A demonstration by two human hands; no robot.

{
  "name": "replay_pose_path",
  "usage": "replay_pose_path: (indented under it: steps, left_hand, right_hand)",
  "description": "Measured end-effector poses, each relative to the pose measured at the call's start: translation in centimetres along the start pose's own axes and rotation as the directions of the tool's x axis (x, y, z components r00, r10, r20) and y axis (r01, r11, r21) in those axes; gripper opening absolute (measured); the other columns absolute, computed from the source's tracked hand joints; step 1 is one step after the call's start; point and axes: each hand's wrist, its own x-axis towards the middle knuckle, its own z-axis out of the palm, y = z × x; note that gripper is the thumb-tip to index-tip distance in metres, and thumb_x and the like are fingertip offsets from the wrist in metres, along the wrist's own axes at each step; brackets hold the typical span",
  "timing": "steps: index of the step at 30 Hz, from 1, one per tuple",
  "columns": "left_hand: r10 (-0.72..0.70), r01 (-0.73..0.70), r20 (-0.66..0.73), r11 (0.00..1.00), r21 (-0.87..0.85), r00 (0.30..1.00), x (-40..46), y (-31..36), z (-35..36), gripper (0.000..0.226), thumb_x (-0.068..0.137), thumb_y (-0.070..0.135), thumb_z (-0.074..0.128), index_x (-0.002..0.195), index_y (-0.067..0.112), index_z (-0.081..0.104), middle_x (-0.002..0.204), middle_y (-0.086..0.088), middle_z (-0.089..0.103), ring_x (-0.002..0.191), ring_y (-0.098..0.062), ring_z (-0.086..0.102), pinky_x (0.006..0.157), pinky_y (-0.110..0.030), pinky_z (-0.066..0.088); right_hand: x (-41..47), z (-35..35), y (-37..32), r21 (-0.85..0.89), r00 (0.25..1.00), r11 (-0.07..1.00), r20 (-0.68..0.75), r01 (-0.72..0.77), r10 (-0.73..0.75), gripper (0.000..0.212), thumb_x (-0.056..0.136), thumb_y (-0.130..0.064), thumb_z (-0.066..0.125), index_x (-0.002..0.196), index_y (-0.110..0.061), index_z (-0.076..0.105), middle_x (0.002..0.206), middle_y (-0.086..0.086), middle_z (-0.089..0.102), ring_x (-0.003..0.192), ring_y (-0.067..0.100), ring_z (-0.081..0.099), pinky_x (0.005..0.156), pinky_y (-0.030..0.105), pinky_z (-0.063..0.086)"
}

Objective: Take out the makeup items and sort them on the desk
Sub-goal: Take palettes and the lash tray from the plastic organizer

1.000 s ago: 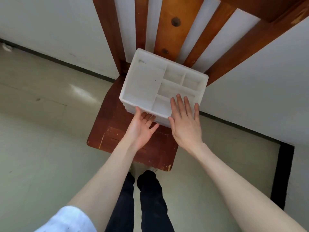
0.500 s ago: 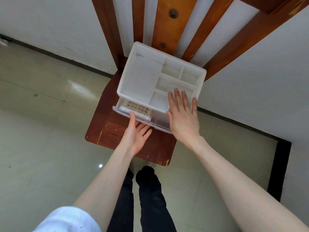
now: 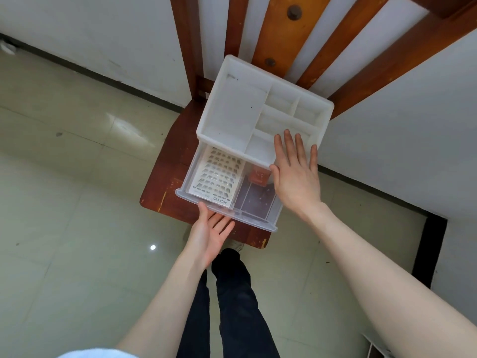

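A white plastic organizer (image 3: 232, 112) with bare top compartments stands on a wooden chair seat (image 3: 167, 171). Its clear drawer (image 3: 255, 222) is pulled out toward me. Inside lie a white card of false lashes (image 3: 216, 177) on the left and a small red item (image 3: 259, 175) at the right rear, partly under the organizer's top. My left hand (image 3: 209, 236) is palm up at the drawer's front lip, thumb on the edge and fingertips beneath it, pinching it. My right hand (image 3: 294, 177) lies flat on the organizer's front right corner, fingers straight.
The chair's slatted back (image 3: 278, 34) rises behind the organizer against a white wall. Pale tiled floor (image 3: 77, 202) surrounds the chair. My dark trouser legs (image 3: 232, 293) stand just in front of the seat edge.
The drawer has slid out toward me, drawn by my left hand, and the lash card and red item have come into sight. My right hand has stayed flat on top.
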Motion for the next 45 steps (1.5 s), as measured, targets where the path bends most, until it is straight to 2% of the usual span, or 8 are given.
replay_pose_path:
  steps: [6, 9, 16, 22, 29, 33, 40, 45]
  left_hand:
    - [-0.014, 0.027, -0.047, 0.958, 0.286, 0.999, -1.2, 1.2, -0.1, 0.051, 0.096, 0.048, 0.033, 0.126, 0.010, 0.047, 0.111, -0.006, 0.062, 0.101, -0.018, 0.062, 0.085, -0.034, 0.049]
    - [0.074, 0.007, -0.094, 0.751, 0.660, 0.993, -2.6, 2.2, -0.2, 0.039, 0.096, 0.043, 0.040, 0.112, 0.012, 0.058, 0.105, 0.000, 0.066, 0.096, -0.014, 0.064, 0.084, -0.030, 0.051]
    - [0.115, -0.111, 0.053, 0.592, 0.798, 0.992, -4.7, 4.5, -0.6, 0.023, 0.096, 0.030, 0.046, 0.103, 0.018, 0.064, 0.097, 0.003, 0.071, 0.091, -0.008, 0.067, 0.081, -0.024, 0.050]
    - [0.114, -0.082, 0.001, 0.712, 0.697, 0.993, -5.0, 5.2, -1.0, 0.024, 0.094, 0.031, 0.050, 0.105, 0.013, 0.062, 0.097, -0.003, 0.072, 0.091, -0.013, 0.068, 0.078, -0.027, 0.053]
    - [0.140, -0.172, 0.100, 0.829, 0.533, 0.985, -5.2, 5.0, 0.5, 0.033, 0.090, 0.033, 0.054, 0.116, 0.012, 0.057, 0.105, -0.005, 0.071, 0.098, -0.018, 0.067, 0.081, -0.029, 0.053]
    - [0.297, -0.289, 0.037, 0.880, 0.377, 0.954, -5.8, 4.5, 0.6, 0.025, 0.094, 0.018, 0.050, 0.118, 0.012, 0.056, 0.109, -0.004, 0.069, 0.100, -0.017, 0.065, 0.082, -0.028, 0.053]
    - [0.302, -0.303, 0.055, 0.953, 0.012, 0.952, -7.2, 5.2, -3.9, 0.031, 0.092, 0.014, 0.040, 0.120, 0.018, 0.053, 0.113, -0.001, 0.067, 0.099, -0.014, 0.065, 0.069, -0.023, 0.054]
    - [0.308, -0.307, -0.002, 0.946, -0.104, 0.951, -6.7, 6.4, -4.4, 0.038, 0.092, 0.018, 0.038, 0.128, 0.017, 0.048, 0.119, -0.004, 0.063, 0.100, -0.016, 0.061, 0.079, -0.024, 0.051]
  right_hand:
    - [-1.1, -1.3, -1.0, 0.251, 0.989, 0.967, -0.145, 0.031, 0.006, 0.050, 0.096, -0.015, 0.041, 0.145, -0.009, 0.028, 0.155, 0.015, 0.016, 0.144, 0.029, 0.011, 0.115, 0.044, -0.001]
    - [-4.2, -0.7, -3.2, 0.508, 0.954, 0.855, -0.294, 0.103, 0.059, 0.034, 0.092, -0.002, 0.048, 0.126, 0.000, 0.053, 0.137, 0.017, 0.048, 0.130, 0.027, 0.041, 0.112, 0.036, 0.028]
    - [-3.1, 1.9, -7.3, 0.745, 0.807, 0.312, 0.541, -0.590, 0.235, 0.045, 0.096, -0.026, 0.047, 0.136, -0.008, 0.041, 0.129, 0.009, 0.055, 0.116, 0.022, 0.053, 0.100, 0.032, 0.041]
    - [-1.1, 2.8, -8.9, 0.732, 0.718, 0.085, 0.627, -0.676, 0.302, 0.036, 0.093, -0.028, 0.054, 0.123, -0.008, 0.052, 0.117, 0.005, 0.059, 0.108, 0.024, 0.056, 0.096, 0.038, 0.044]
    - [-4.1, 0.8, -8.4, 0.715, 0.717, -0.065, 0.697, -0.696, -0.008, 0.016, 0.092, -0.019, 0.056, 0.091, -0.004, 0.064, 0.068, 0.002, 0.058, 0.055, 0.009, 0.047, 0.047, 0.019, 0.033]
    - [-5.4, 0.3, -8.1, 0.786, 0.788, 0.050, 0.615, -0.616, 0.042, 0.025, 0.096, -0.026, 0.047, 0.086, -0.012, 0.065, 0.073, 0.002, 0.067, 0.057, 0.008, 0.056, 0.045, 0.017, 0.041]
    - [-3.4, 2.9, -6.7, 0.539, 0.977, 0.815, 0.146, -0.212, 0.157, 0.047, 0.098, -0.018, 0.040, 0.142, -0.004, 0.032, 0.150, 0.013, 0.029, 0.139, 0.025, 0.023, 0.111, 0.032, 0.021]
    - [-2.2, 4.2, -7.3, 0.321, 0.968, 0.930, 0.227, -0.178, 0.107, 0.057, 0.096, -0.023, 0.043, 0.145, -0.004, 0.021, 0.156, 0.012, 0.010, 0.141, 0.030, 0.014, 0.110, 0.045, 0.029]
